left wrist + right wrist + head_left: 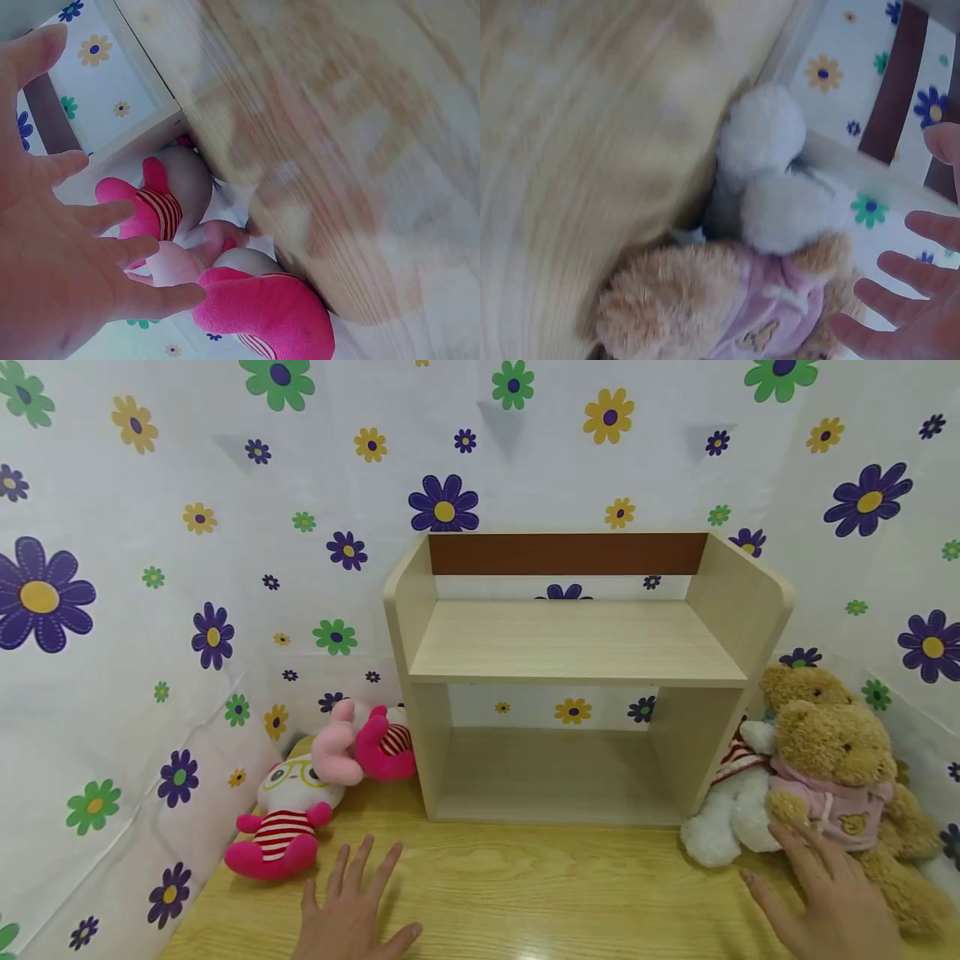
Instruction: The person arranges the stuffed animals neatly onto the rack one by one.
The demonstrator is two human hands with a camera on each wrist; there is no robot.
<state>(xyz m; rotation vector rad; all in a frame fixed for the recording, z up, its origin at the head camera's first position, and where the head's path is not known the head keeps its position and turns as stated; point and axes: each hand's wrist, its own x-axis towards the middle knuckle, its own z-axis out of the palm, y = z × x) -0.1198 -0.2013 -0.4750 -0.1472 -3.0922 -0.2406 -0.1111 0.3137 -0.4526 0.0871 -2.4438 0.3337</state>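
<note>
My left hand (pixel 348 906) is spread over the table's front left part and holds nothing. Nearest to it sits a plush toy (pixel 281 814) with yellow glasses, a striped body and pink limbs. On the right, my right hand (pixel 832 893) is held with fingers apart, grasping nothing; it overlaps the teddy bear (pixel 832 760) in a pink hoodie in the head view. The right wrist view shows a gap between those fingers and the bear's hoodie (pixel 780 292). Between the hands, farther back, stands a two-tier wooden shelf (pixel 577 643) with bare boards.
Behind the glasses toy, more pink plush toys (pixel 386 743) lean by the shelf's left side. A white plush (pixel 720 827) in red stripes and another brown bear (pixel 802 685) crowd its right side. Flower-patterned sheeting (pixel 150 693) walls in the wooden table (pixel 525 885).
</note>
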